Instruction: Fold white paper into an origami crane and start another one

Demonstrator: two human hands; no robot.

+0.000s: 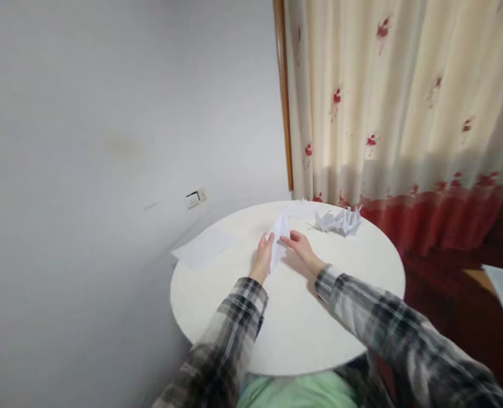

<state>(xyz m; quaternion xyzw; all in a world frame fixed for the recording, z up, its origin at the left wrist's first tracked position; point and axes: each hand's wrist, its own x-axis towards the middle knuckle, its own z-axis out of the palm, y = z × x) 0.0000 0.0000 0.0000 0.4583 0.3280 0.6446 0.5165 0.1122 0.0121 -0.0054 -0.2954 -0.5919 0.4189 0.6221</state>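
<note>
Between my two hands, a folded piece of white paper is held up above the round white table, its pointed end away from me. My left hand grips its left edge, thumb on the near face and fingers mostly hidden behind. From the right, my right hand pinches the paper near its middle. Several folded white paper pieces with pointed tips lie in a cluster to the right of my hands.
The white table stands close to a pale wall. Flat white sheets lie at its left edge, and more paper rests at the back. A patterned curtain hangs behind; a wall socket is at left.
</note>
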